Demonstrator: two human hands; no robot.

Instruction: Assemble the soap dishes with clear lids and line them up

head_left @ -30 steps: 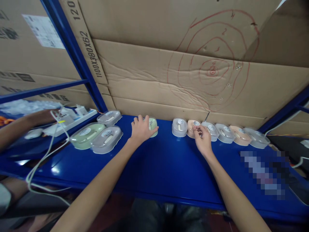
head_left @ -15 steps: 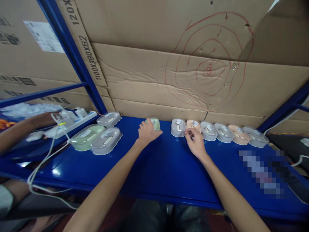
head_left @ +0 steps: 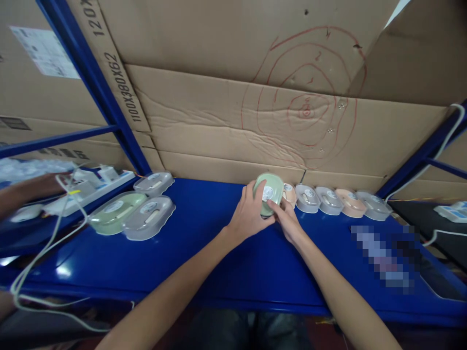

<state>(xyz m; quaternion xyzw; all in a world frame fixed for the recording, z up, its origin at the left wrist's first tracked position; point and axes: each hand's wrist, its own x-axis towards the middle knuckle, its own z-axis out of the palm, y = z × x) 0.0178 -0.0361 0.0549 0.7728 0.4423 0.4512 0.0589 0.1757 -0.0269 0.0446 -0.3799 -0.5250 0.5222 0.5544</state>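
Lifted off the blue desk since earlier, the green lidded container sits tilted by the row, left hand fingers clamped around it, right hand pinching its edge; light, rigid, smooth plastic.

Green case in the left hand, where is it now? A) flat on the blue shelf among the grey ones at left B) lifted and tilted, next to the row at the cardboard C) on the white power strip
B: the left hand holds the green case raised and tilted, with the right hand at its lower edge, beside the row of cases.
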